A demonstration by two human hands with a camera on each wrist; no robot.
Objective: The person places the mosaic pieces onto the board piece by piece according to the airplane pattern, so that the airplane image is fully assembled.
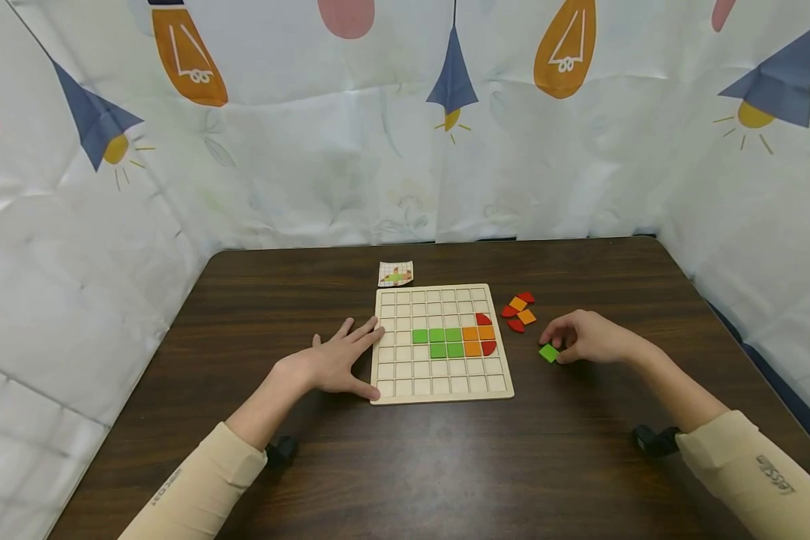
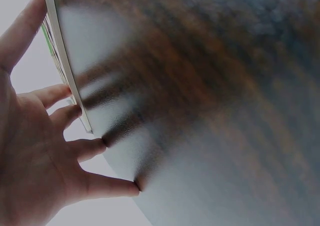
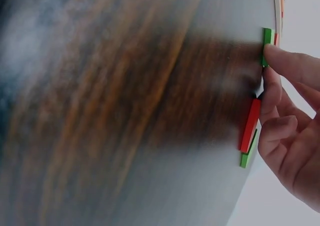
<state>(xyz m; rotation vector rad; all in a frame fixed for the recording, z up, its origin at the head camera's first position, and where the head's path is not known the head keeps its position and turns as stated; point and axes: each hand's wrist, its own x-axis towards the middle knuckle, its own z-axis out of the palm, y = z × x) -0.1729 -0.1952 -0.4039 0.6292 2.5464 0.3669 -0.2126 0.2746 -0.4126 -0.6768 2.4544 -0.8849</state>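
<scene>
My left hand (image 1: 337, 361) lies with fingers spread at the left side of a wooden grid board (image 1: 421, 370), thumb and some fingertips touching its edge. On the board, green square tiles (image 1: 437, 350) form two rows, joined on the right by orange squares (image 1: 472, 349) and red quarter-circle tiles (image 1: 489, 348). Right of the board, my right hand (image 1: 590, 337) pinches a green square tile (image 1: 548, 353) between thumb and index finger. The right wrist view shows a red tile (image 3: 250, 126) and another green tile (image 3: 244, 160) by its curled fingers; the hand hides them from the head view.
A small card (image 1: 395, 274) with a coloured pattern lies behind the board. Several loose red and orange tiles (image 1: 526, 316) lie between the board and my right hand. A patterned white curtain (image 1: 391, 172) hangs behind the dark wooden table (image 1: 418, 465).
</scene>
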